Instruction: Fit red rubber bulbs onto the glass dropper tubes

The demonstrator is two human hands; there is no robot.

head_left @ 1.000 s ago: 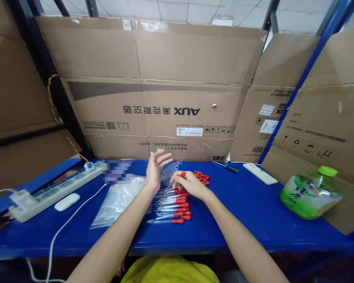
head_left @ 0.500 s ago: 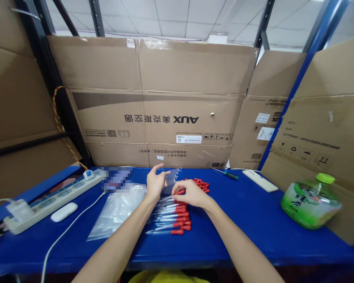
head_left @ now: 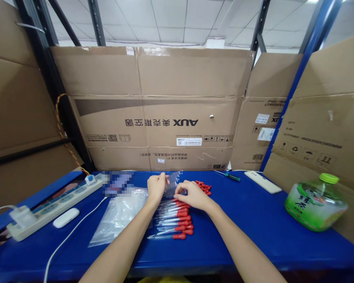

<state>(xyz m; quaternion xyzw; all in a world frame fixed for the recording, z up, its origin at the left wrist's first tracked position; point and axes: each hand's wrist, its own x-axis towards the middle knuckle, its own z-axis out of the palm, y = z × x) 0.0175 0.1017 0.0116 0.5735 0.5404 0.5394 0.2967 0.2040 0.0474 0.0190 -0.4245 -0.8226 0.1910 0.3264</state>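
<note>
**Two hands, left hand (head_left: 157, 185) and right hand (head_left: 194, 195), on one clear glass tube (head_left: 168, 181)**

1. Row of clear glass droppers with red rubber bulbs (head_left: 177, 222): the landmark. They lie side by side on the blue surface (head_left: 253, 224), bulbs to the right, tips to the left.
2. Left hand: just behind the row. Its fingers are curled shut round the clear glass tube, which is held just off the surface.
3. Right hand: just behind the row's far end, beside the left hand. The fingertips are pressed together at the tube's right end. Whether a bulb sits between them cannot be told.
4. Heap of loose red rubber bulbs (head_left: 204, 187): behind the row, to its right, near the right hand.
5. Bundle of bare clear glass tubes (head_left: 174, 175): behind the row, beyond the left hand.
6. Clear plastic bags (head_left: 120, 214): just beside the row, on its left.
7. Green plastic bottle with a green cap (head_left: 315, 202): on its side, well to the right of the row.
8. Green-handled screwdriver (head_left: 232, 177): behind the row, to the right.
9. White power strip (head_left: 56, 200): well to the left of the row.

Handling note (a judgement): the tube is thin glass, so a light, steady left-hand grip close to the worked end would suit it. Any push from the right hand is best kept in line with the tube, with a slight twist and no bending. Working low over the row guards against a drop.
</note>
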